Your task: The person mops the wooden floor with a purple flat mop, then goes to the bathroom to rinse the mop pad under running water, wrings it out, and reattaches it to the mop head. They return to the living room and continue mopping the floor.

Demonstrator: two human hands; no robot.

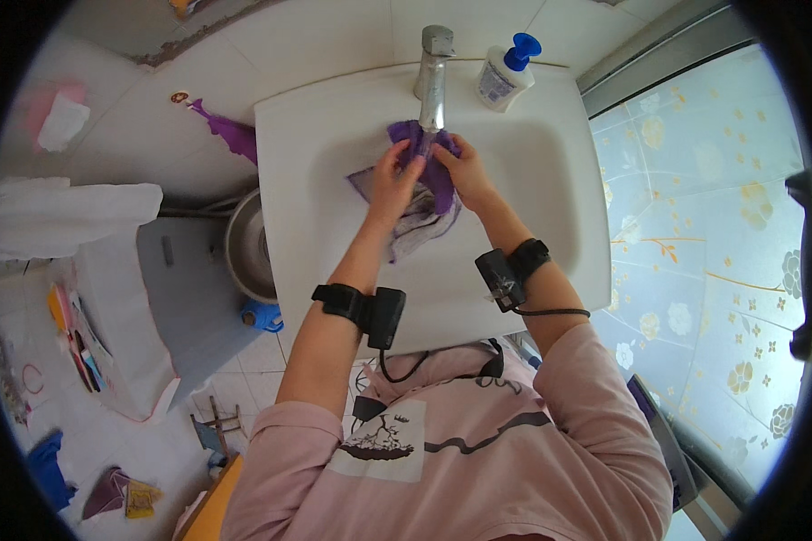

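A purple cloth with a greyish-white side [438, 177] is spread between my two hands in the white washbasin [541, 223], below the spout of a chrome faucet [433, 95]. Water appears to run from the spout onto it. My left hand [394, 179] pinches the cloth from the left, thumb on top. On the other side my right hand [465, 169] grips its upper right part near the spout. The lower folds of the cloth hang down into the basin, showing the pale side.
A white pump bottle with a blue top [504, 78] stands on the basin's back rim, right of the faucet. Left of the basin are a metal bowl [247, 247] and a purple cloth hanging on the wall [233, 135]. A flower-patterned glass panel [704, 257] borders the right.
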